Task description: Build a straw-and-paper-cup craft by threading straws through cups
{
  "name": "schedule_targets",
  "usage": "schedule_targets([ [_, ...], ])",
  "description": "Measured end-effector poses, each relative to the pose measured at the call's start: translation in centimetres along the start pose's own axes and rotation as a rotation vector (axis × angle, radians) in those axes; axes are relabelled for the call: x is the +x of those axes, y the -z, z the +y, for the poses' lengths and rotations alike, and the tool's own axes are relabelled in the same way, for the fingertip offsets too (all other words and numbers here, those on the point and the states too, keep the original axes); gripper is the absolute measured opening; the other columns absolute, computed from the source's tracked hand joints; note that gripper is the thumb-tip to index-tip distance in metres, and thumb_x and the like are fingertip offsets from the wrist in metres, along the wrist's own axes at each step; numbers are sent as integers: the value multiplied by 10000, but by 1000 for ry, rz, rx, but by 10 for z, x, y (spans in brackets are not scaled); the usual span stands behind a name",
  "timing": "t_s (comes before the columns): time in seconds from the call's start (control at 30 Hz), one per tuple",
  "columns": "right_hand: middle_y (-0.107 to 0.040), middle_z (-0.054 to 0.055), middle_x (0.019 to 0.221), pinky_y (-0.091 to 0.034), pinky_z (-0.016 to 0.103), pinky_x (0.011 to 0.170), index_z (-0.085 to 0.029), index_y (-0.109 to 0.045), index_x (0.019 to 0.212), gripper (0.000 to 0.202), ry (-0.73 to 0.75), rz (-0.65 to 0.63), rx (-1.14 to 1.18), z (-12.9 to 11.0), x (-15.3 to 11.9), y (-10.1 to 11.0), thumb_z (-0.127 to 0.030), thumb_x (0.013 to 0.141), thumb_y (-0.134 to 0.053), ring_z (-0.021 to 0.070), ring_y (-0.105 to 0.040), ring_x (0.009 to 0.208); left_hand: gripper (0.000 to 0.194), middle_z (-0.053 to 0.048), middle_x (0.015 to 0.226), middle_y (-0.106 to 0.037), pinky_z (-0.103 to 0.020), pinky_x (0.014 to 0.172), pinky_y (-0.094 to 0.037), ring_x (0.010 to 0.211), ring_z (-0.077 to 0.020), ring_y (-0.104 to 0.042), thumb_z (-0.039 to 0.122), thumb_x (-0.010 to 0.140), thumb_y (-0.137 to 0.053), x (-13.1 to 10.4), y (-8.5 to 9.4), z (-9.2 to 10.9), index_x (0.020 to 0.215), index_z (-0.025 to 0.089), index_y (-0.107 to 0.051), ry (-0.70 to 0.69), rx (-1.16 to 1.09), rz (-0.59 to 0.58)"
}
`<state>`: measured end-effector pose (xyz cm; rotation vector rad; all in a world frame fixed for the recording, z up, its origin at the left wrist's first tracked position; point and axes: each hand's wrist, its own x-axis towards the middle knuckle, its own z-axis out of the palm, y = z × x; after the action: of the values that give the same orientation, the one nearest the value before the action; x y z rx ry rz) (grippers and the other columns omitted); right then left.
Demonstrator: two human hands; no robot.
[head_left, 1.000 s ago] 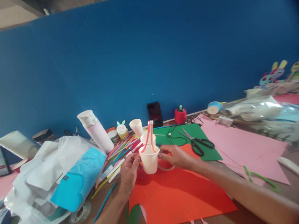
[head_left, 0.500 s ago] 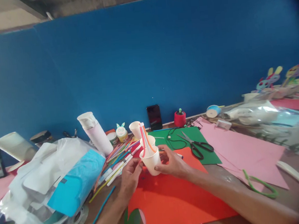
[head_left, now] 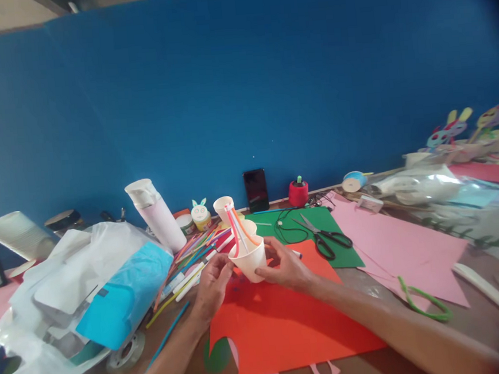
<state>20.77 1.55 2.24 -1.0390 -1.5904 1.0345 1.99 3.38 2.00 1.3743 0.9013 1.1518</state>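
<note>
A white paper cup, slightly tilted, is held between both my hands above an orange-red sheet. My right hand grips its right side, the thumb across the front and the fingers behind. At the left edge of the cup, my left hand pinches with thumb and fingertips. Several pipe cleaners, red, white and orange, rise out of the cup and meet at the top. Two more paper cups stand behind it, the farther paper cup near the wall.
Scissors lie on a green sheet, with pink sheets to the right. A phone leans on the blue wall. Markers, pipe cleaners, a plastic bag and a tape roll are on the left.
The cup's mouth has tipped a little toward the left hand, and the cup looks slightly wider at the rim. The whole view has shifted slightly; both hands keep their places.
</note>
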Motion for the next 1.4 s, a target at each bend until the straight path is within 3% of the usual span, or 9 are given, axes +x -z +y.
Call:
schedule_targets([
  [0.33, -603, 52, 987, -479, 273, 651, -203, -383, 1112, 515, 65, 12, -45, 4, -1, -4, -162, 655, -617, 168, -591, 848, 172, 27, 557, -523, -214, 528, -376, 508, -93, -504, 320, 734, -557, 2, 3, 11, 707, 152, -528, 23, 129, -14],
  [0.5, -582, 59, 1014, -472, 278, 676, -200, -392, 1100, 510, 90, 29, -73, 8, -2, -4, -166, 648, -625, 176, -575, 884, 191, 36, 527, -530, -189, 458, -316, 456, -80, -501, 328, 701, -593, 2, 2, 12, 724, 146, -540, 76, 82, 6],
  [0.67, -584, 62, 1007, -478, 280, 666, -201, -391, 1100, 506, 73, 38, -62, 11, -2, -5, -178, 653, -627, 172, -581, 855, 208, 53, 484, -483, -192, 462, -336, 456, -91, -516, 328, 690, -611, 2, 2, 12, 777, 146, -564, 102, 7, 8],
  [1.4, -529, 58, 1055, -482, 294, 696, -222, -390, 1114, 520, 92, 129, -46, 19, -4, -16, -183, 655, -629, 193, -547, 939, 244, 27, 508, -535, -201, 462, -292, 470, -91, -499, 306, 684, -620, 2, 2, 5, 854, 131, -631, 70, -60, 67],
])
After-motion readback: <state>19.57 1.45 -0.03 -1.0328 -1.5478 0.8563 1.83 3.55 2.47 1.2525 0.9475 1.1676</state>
